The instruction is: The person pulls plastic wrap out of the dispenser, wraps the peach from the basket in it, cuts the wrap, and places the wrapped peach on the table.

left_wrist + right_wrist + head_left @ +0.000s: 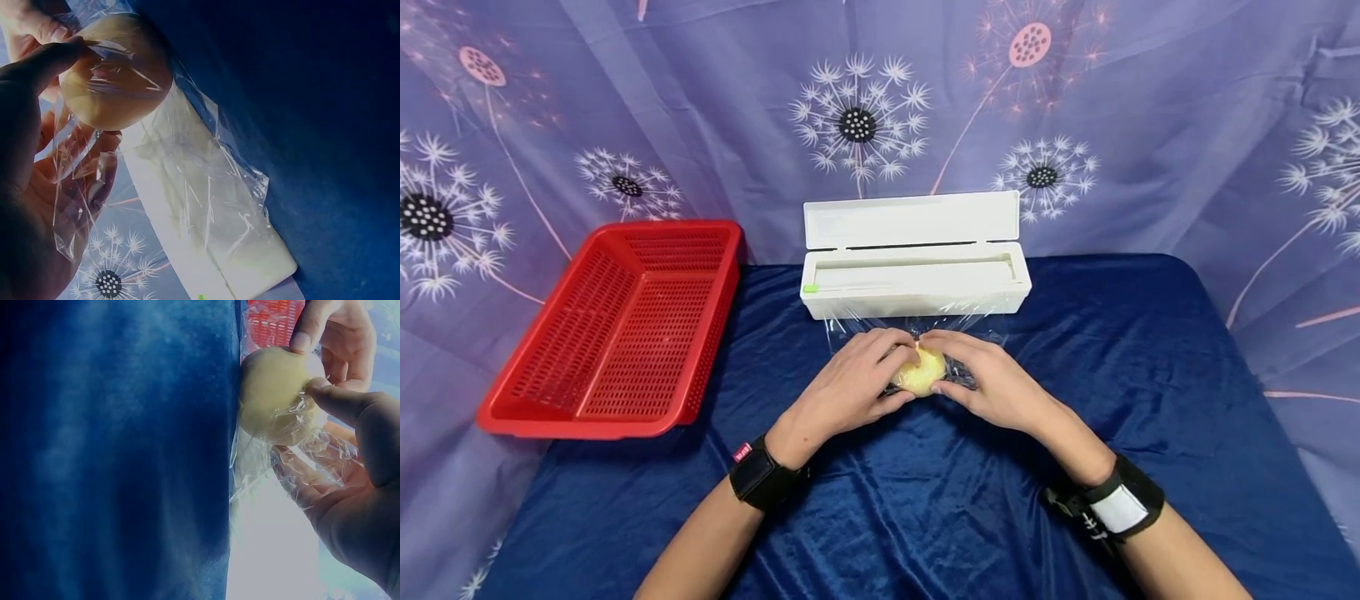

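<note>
With both hands, left hand [850, 379] and right hand [992, 379], curled round the ball [921, 371], each grip should pull the film [206, 187] taut (no slack folds) before pressing it down.

Both forearms are reaching up from the bottom of the head view and converging at frame centre, each wearing a dark wrist strap. The left hand [850, 379] and right hand [992, 379] are lying palm-down, fingertips meeting, fingers and thumbs curling around what they are holding between them.
</note>
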`<state>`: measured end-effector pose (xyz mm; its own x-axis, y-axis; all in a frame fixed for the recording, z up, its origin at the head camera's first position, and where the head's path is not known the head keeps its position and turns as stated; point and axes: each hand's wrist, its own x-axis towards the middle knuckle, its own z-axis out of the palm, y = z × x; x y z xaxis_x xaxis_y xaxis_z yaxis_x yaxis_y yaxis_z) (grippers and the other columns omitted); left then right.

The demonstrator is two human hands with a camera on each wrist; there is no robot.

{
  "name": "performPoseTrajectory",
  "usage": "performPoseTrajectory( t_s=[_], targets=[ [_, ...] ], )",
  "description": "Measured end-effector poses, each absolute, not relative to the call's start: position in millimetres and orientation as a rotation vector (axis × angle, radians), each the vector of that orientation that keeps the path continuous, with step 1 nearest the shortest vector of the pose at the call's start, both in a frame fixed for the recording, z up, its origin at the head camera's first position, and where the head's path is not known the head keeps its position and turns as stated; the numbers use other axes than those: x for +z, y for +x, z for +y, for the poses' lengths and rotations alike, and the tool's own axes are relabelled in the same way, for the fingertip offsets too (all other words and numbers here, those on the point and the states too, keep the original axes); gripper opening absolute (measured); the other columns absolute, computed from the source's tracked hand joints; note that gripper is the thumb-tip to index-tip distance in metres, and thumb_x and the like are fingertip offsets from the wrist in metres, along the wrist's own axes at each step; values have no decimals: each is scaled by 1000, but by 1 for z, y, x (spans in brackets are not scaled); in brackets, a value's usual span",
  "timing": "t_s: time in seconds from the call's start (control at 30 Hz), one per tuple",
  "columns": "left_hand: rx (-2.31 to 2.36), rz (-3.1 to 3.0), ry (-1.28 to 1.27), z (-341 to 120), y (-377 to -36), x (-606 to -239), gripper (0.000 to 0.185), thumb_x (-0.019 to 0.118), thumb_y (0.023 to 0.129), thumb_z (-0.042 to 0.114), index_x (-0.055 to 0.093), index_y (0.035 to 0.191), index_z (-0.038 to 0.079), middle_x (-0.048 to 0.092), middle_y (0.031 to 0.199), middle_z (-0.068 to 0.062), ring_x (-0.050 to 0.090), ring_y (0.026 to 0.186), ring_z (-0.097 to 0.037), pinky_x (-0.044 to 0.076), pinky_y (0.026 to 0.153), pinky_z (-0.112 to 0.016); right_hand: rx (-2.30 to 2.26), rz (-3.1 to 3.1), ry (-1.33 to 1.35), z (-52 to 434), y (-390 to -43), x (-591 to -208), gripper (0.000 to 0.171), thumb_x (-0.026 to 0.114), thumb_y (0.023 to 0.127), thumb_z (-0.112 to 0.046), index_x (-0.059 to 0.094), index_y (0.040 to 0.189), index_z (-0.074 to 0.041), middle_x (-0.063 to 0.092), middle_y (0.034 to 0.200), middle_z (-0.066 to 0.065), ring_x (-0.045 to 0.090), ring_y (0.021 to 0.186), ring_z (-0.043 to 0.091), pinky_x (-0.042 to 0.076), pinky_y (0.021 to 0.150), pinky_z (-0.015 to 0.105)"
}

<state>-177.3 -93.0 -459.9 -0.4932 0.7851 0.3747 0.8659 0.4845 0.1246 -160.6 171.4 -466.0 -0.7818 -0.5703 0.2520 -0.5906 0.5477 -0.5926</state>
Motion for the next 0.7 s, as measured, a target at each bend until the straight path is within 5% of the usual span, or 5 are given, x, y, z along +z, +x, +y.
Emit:
performPoseTrajectory(
  t_s=[0.7],
  targets=[
    [-691,-2534,-1444,-99,-191,-459,40,83,95,30,66,126,10,60,136,-6,61,122,-22,49,104,-37,1111,-2734,1030,170,-163,-470,59,76,101,-19,54,154,-6,56,155,12,54,143,31,47,113,51]
  ],
)
